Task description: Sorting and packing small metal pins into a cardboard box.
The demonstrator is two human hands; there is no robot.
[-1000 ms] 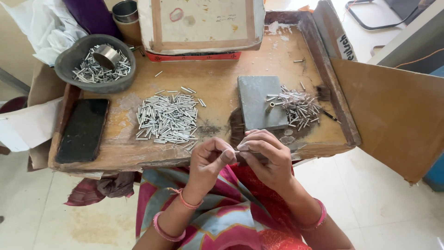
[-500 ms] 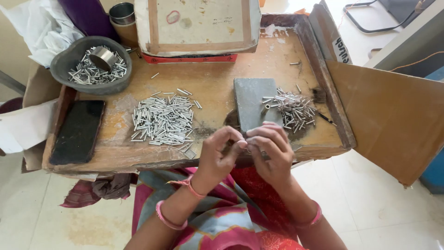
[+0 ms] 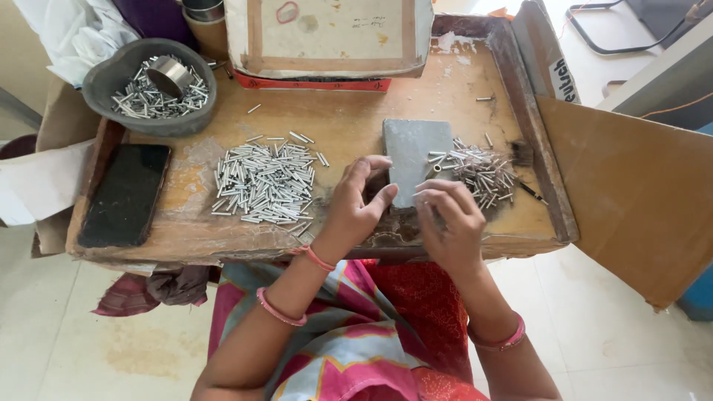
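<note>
With my left hand (image 3: pixel 355 208) fingers spread beside the grey slab (image 3: pixel 416 160) and my right hand (image 3: pixel 449 223) seemingly pinching one small tube, a careless sweep could scatter the loose tube pile (image 3: pixel 483 172).

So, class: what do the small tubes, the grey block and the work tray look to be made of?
Small tubes: probably metal, bright silvery shine.
Grey block: dull, matte, flat; possibly stone or cast metal, hard to tell.
Work tray: likely wood, brown, worn and stained, with raised edges.
</note>
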